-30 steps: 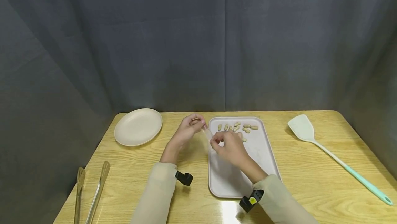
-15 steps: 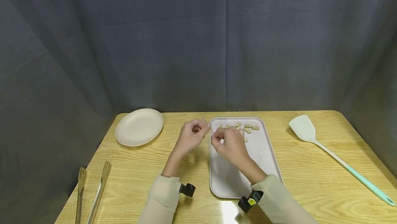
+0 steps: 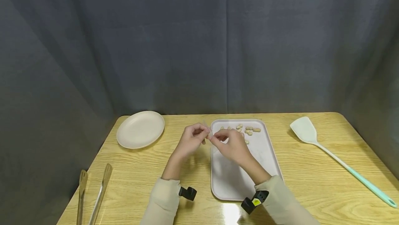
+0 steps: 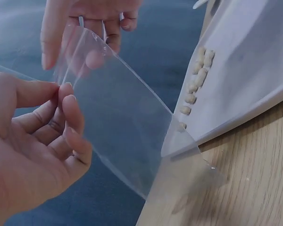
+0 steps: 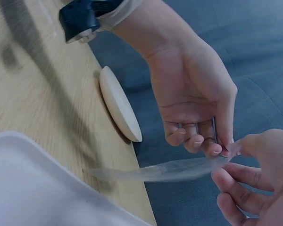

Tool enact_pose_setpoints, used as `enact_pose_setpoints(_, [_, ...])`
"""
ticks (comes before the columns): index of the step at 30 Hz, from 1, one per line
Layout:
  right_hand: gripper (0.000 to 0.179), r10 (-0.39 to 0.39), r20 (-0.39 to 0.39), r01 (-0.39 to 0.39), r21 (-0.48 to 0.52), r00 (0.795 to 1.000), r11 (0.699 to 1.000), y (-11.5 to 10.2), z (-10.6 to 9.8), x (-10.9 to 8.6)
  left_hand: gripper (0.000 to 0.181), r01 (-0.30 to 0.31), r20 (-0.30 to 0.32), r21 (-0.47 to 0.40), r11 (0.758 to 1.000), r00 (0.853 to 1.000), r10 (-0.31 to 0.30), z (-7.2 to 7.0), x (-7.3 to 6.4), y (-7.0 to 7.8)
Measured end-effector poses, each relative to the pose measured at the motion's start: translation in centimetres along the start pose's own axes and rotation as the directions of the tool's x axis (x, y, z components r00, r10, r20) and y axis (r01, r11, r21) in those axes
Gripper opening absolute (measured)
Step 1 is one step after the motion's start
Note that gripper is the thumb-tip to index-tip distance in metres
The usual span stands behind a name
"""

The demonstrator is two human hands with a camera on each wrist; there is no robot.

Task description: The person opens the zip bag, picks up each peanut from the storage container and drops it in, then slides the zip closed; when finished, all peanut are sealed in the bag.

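A clear plastic zip bag (image 4: pixel 127 117) hangs flat from its top edge between my two hands, its lower end reaching over the table. My left hand (image 3: pixel 188 143) pinches the zip edge between thumb and forefinger. Right beside it, my right hand (image 3: pixel 235 149) holds the same edge, with its thumb (image 5: pixel 252 143) on one side and its fingers on the other. Below and to the right lies a pale rectangular tray (image 3: pixel 262 169). Several unshelled peanuts (image 3: pixel 248 132) lie along the tray's far end, partly hidden by my right hand in the head view.
A round cream plate (image 3: pixel 140 129) stands at the table's back left. Metal tongs (image 3: pixel 100 195) lie at the front left. On the right rests a long turner (image 3: pixel 303 129) with a pale head and mint handle. Dark curtains enclose the table's back and sides.
My left hand has come right toward my right hand, so the fingertips now almost meet on the bag's edge. The stretch of bag between them has shortened. Tray, plate, tongs and turner stay put.
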State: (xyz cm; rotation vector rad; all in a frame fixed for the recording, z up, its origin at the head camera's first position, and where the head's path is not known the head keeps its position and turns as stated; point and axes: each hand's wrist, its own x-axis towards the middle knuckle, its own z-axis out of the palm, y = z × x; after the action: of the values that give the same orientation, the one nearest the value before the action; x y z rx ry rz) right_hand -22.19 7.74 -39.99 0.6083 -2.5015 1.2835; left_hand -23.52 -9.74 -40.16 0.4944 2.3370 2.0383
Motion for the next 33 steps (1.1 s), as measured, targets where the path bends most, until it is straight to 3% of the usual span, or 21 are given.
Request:
enact_pose_setpoints(4, [0.011, 0.023, 0.022, -0.025, 0.099, 1.0, 0.995, 0.0, -0.4, 0.5, 0.017, -0.002, 0.039, -0.027, 1.0, 0.999, 0.003, -0.2, -0.2, 0.1])
enact_pose_setpoints(11, [0.012, -0.01, 0.07, 0.004, 0.079, 0.997, 0.997, 0.3, -0.5, 1.2, 0.015, -0.003, 0.084, 0.007, 1.0, 0.996, 0.002, -0.3, -0.3, -0.1])
enact_pose_setpoints(16, [0.015, -0.001, 0.117, -0.012, 0.105, 0.993, 0.994, 0.3, -0.8, 1.5, 0.015, 0.013, 0.073, 0.066, 0.998, 0.997, -0.018, -0.6, -0.6, 0.1])
enact_pose_setpoints(23, [0.015, 0.033, 0.131, -0.04, 0.052, 0.991, 0.998, 0.2, -0.7, 1.7, 0.015, 0.022, 0.067, 0.133, 0.991, 0.997, -0.031, -0.6, -0.9, 0.7])
enact_pose_setpoints(33, [0.017, 0.05, 0.117, -0.042, -0.072, 0.992, 0.997, 0.2, -0.5, 1.9, 0.01, 0.035, 0.012, 0.271, 0.962, 0.999, -0.04, -0.2, -1.0, 0.1])
